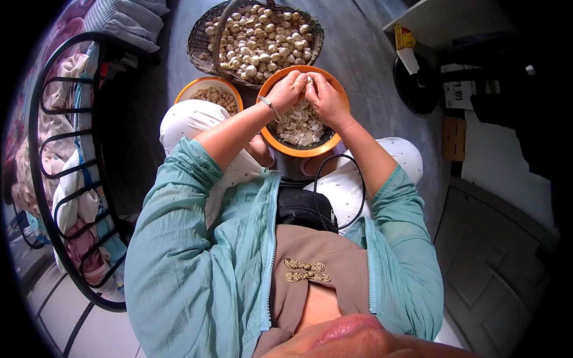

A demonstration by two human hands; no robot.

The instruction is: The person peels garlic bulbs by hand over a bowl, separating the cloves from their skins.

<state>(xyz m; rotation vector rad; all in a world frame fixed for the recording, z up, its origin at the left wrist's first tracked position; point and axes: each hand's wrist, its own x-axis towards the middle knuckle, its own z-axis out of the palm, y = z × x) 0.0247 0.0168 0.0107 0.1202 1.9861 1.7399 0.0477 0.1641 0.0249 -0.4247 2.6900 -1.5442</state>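
Note:
My left hand (287, 90), with a bracelet at the wrist, and my right hand (326, 98) meet over an orange-rimmed bowl (276, 144). Their fingers are closed around a small pale garlic piece (310, 80), mostly hidden between the fingertips. Papery garlic skins (301, 126) fill the bowl under my hands. Just beyond stands a wicker basket (199, 49) with a handle, heaped with whole garlic bulbs (262, 45). A smaller orange-rimmed bowl (240, 98) to the left holds loose cloves (216, 96).
A black metal rack (37, 140) with folded cloth stands at the left. At the right are a round black base (412, 89), a cardboard box (454, 138) and a grey panelled door (477, 262). A black cable (360, 173) loops over my lap.

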